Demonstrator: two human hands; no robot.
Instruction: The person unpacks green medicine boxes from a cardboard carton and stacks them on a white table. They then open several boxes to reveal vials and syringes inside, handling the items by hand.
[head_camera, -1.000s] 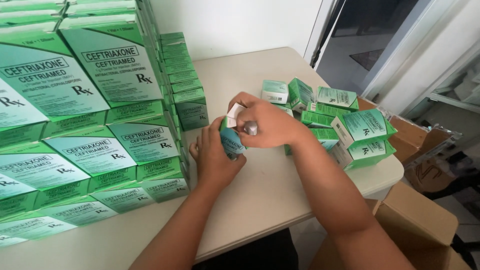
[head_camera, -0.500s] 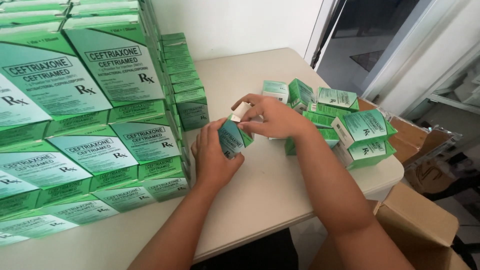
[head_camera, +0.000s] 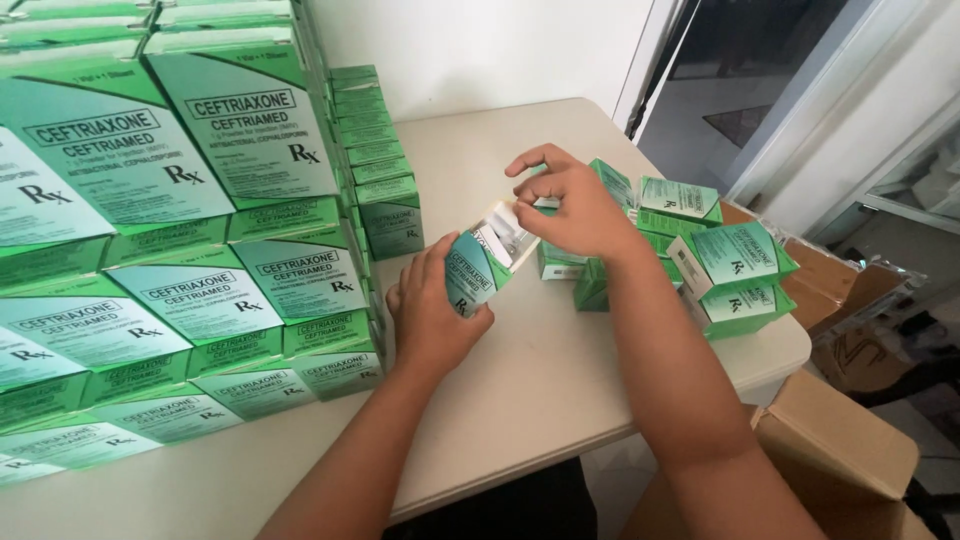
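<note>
Head view shows our left hand (head_camera: 432, 318) wrapped around a small green carton (head_camera: 472, 272), fingers curled behind it and thumb across its front, so this grip is closed on the carton. We hold it just above the worktop (head_camera: 520, 390), tilted with its open top toward the upper right. The carton is a slim upright box, green fading to a pale teal-white panel on the front, with dark print we leave unread. Its white end flap (head_camera: 515, 226) stands open, and a folded white paper shows inside the mouth.

Our right hand (head_camera: 568, 208) sits at that open end, fingertips pinched on the flap and the paper, thumb raised above; its grip is closed on the flap rather than around the carton body.

Just behind the right hand, a loose pile (head_camera: 700, 250) of the same green cartons lies on the worktop's right part, some on their sides, some leaning on each other. On the left, a tall stack (head_camera: 190, 250) of larger green boxes fills the view, with a narrow column (head_camera: 375, 150) of small cartons standing against its right side. The worktop is pale and plain. Below its right edge, brown cardboard boxes (head_camera: 840, 450) sit on the floor.
</note>
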